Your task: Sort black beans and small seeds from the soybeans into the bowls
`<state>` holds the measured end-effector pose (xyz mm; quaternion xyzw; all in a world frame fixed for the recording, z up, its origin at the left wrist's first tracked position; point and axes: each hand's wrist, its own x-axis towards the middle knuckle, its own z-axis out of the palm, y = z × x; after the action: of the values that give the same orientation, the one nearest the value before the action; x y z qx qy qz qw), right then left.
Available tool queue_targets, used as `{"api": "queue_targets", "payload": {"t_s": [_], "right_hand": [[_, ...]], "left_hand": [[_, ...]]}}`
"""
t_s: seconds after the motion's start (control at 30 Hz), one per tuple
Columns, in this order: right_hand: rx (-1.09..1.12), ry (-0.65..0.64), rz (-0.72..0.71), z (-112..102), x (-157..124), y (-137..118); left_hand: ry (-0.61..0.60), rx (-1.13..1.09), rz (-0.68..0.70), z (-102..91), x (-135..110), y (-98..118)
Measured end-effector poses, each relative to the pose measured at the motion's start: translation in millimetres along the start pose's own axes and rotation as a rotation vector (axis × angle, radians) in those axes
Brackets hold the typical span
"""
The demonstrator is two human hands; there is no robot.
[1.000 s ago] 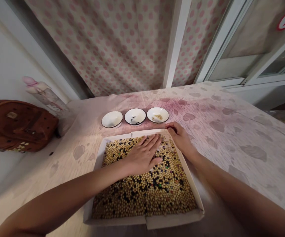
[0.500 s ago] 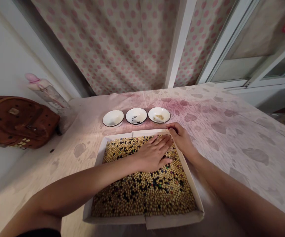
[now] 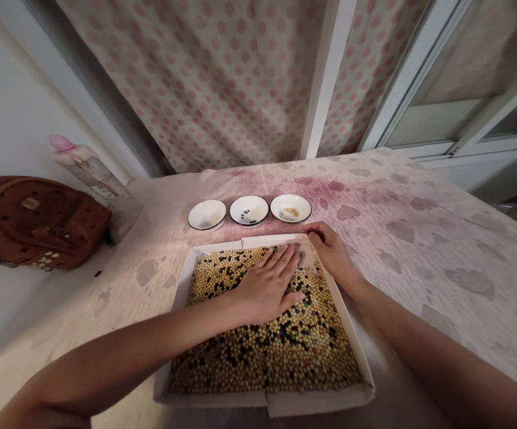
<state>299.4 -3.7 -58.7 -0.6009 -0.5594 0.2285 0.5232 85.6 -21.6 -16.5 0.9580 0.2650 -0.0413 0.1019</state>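
A shallow white cardboard box (image 3: 182, 286) holds a layer of small round beads (image 3: 312, 345), mostly yellowish-beige, with many black ones and a few green, blue and red ones. My left hand (image 3: 269, 286) lies flat on the beads in the far half, fingers stretched out and thumb apart. Just right of its fingertips, a patch of the box's pale floor shows at the far right corner. My right hand (image 3: 330, 250) is at that same corner from outside, its fingers curled over the wall. Its fingertips are partly hidden.
Beyond the box stand three white dark-rimmed bowls: the left bowl (image 3: 207, 214) looks bare, the middle bowl (image 3: 248, 210) has several black beads, the right bowl (image 3: 291, 208) beige ones. A brown backpack (image 3: 39, 220) and a pink-topped bottle (image 3: 88, 167) are at the left on the patterned tablecloth (image 3: 401, 238).
My left hand has slid left and slightly toward me across the beads, and more of the box floor shows at the far right corner. My right hand stays at the corner.
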Motion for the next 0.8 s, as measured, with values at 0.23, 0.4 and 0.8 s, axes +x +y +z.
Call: {"api": "queue_targets", "payload": {"t_s": [0.23, 0.4, 0.8], "right_hand": [[0.000, 0.001, -0.028, -1.8, 1.8, 1.6], [-0.006, -0.001, -0.015, -1.1, 1.1, 0.9], [-0.578, -0.198, -0.197, -30.1, 1.8, -11.9]], "left_hand": [[0.023, 0.014, 0.176, -6.8, 29.8, 0.7], [0.020, 0.010, 0.162, -4.5, 27.4, -9.7], [0.268, -0.056, -0.024, -42.4, -30.6, -31.3]]}}
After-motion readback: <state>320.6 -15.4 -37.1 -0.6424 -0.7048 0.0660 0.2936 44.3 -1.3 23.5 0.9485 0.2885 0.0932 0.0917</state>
